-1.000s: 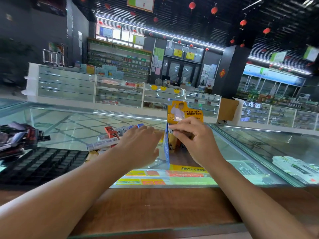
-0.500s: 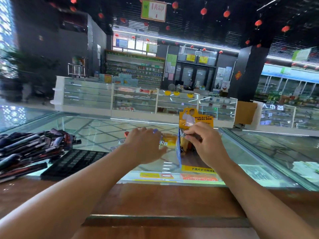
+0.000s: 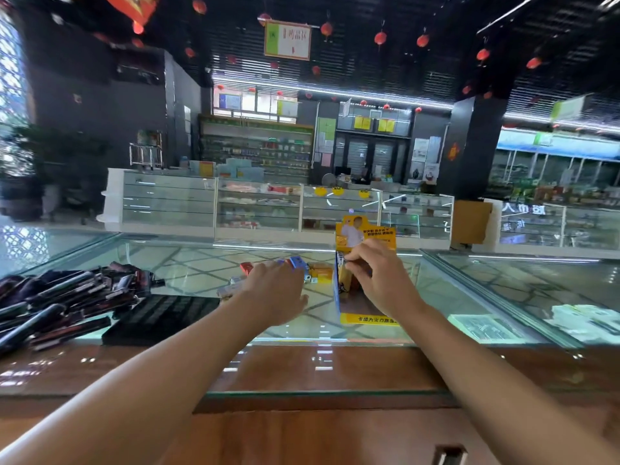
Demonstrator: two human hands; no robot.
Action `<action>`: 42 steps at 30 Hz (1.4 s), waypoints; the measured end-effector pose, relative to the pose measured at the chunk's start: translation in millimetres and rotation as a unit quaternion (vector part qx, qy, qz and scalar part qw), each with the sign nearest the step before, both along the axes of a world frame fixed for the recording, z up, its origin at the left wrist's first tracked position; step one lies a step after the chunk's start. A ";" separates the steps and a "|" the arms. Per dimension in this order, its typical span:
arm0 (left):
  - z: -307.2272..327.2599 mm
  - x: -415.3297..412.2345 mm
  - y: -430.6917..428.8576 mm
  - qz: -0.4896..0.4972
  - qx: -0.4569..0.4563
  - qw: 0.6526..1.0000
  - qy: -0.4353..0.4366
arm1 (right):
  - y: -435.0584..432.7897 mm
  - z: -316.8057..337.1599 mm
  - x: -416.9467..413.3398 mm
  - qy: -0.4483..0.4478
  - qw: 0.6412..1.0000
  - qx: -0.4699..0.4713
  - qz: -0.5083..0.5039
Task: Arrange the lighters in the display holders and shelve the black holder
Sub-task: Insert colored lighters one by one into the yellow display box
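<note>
A yellow cardboard display holder [image 3: 365,234] stands upright on the glass counter [image 3: 188,270]. My right hand [image 3: 379,273] is at its open front, fingers pinched on a lighter inside the holder. My left hand [image 3: 273,286] reaches palm down over several loose lighters [image 3: 298,263], red, blue and yellow, lying left of the holder; whether it grips one is hidden. A flat black holder [image 3: 161,317] with empty slots lies on the counter further left.
A heap of dark slim lighters [image 3: 60,297] is piled at the left edge. A brown wooden ledge [image 3: 302,370] runs along the near side of the counter. White packs [image 3: 583,317] show under the glass at the right. Glass showcases stand beyond.
The view has tilted up and drawn back. My left hand has slid further over the loose lighters. My right hand stays at the yellow holder's front.
</note>
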State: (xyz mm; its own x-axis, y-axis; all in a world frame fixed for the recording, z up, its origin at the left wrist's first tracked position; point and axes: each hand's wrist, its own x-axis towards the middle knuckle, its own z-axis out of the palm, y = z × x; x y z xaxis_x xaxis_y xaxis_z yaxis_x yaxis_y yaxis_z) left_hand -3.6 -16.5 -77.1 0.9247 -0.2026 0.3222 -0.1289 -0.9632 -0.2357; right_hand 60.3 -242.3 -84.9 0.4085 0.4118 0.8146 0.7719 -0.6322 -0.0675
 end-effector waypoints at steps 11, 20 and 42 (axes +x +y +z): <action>-23.6 6.0 -3.0 -0.014 0.044 0.998 -0.041 | 0.5 -7.5 1.3 0.076 0.997 -0.021 -0.014; 16.9 -2.7 16.6 0.042 0.022 0.999 -0.013 | 26.7 27.7 -17.0 0.099 0.988 -0.028 -0.119; 26.0 -4.1 67.7 0.085 -0.085 0.977 0.177 | 92.5 3.1 -15.0 0.173 0.983 -0.058 -0.037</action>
State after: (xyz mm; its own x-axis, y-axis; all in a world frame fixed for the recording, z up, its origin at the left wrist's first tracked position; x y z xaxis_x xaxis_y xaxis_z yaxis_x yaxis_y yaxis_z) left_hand -7.6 51.3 -51.2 0.9999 -0.0078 -0.0076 -0.0081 -0.9992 -0.0398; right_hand 45.3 -149.8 -81.8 0.6847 0.4525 0.5714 0.6675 -0.7041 -0.2423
